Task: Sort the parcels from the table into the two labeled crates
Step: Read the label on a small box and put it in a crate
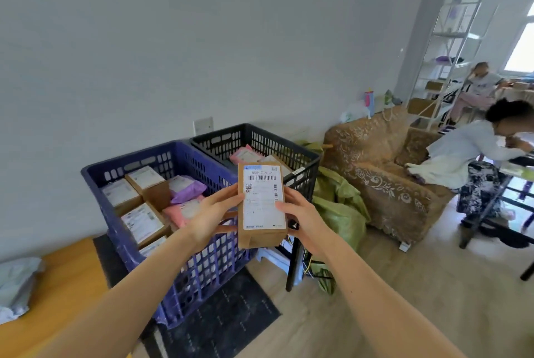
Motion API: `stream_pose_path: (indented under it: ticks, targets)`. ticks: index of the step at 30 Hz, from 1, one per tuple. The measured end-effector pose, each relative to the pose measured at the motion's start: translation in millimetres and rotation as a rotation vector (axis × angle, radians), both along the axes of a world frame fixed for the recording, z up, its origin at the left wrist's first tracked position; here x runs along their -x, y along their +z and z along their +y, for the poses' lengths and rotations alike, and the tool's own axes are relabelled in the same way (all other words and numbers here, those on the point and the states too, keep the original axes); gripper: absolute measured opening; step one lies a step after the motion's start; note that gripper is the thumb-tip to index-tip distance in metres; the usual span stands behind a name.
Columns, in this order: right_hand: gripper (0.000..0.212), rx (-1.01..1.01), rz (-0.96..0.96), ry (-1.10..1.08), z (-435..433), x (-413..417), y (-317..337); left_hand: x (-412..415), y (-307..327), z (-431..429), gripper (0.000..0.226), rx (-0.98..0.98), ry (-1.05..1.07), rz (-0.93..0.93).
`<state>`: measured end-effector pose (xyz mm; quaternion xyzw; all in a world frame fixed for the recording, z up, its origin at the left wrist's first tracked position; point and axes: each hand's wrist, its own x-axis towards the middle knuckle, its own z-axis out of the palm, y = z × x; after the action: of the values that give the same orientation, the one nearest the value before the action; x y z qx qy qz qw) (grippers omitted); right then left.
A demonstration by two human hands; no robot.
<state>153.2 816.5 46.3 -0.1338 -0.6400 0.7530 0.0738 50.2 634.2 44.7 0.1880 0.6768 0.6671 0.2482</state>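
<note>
A brown cardboard parcel [261, 207] with a white shipping label stands upright in the air, label toward me. My left hand [212, 217] grips its left edge and my right hand [302, 217] grips its right edge. Behind and below it sit two crates side by side. The blue crate [199, 265] on the left holds several brown boxes plus pink and purple mailer bags. The black crate [274, 144] on the right holds a pink bag and a brown box. The parcel hovers over the seam between the two crates.
An orange table [66, 279] at lower left carries a pale bag [17, 282]. A dark mat [231, 314] lies under the crates. Green sacks [338, 207] and a brown patterned armchair [384, 178] stand right. Two people sit at the far right by a dark table.
</note>
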Motion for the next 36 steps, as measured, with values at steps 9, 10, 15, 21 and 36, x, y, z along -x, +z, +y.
stream_pose_path:
  ticks: [9,10,15,21,36]
  targets:
    - [0.034,-0.040,-0.014,-0.009,92.9,72.2,11.1,59.8,8.3,92.1,0.035,-0.049,0.015,0.010]
    - [0.034,-0.041,-0.005,-0.002,101.7,81.6,13.6,66.5,11.4,100.8,0.034,-0.057,0.025,0.023]
    - [0.036,-0.066,0.060,0.056,136.5,128.5,31.5,105.0,32.7,130.3,0.024,-0.079,0.071,0.061]
    - [0.041,-0.132,0.071,0.169,180.3,201.3,40.4,156.3,40.9,161.9,0.032,-0.040,0.178,0.116]
    - [0.048,-0.099,-0.023,0.572,251.2,370.3,3.7,240.8,13.7,229.0,0.047,0.067,0.559,0.015]
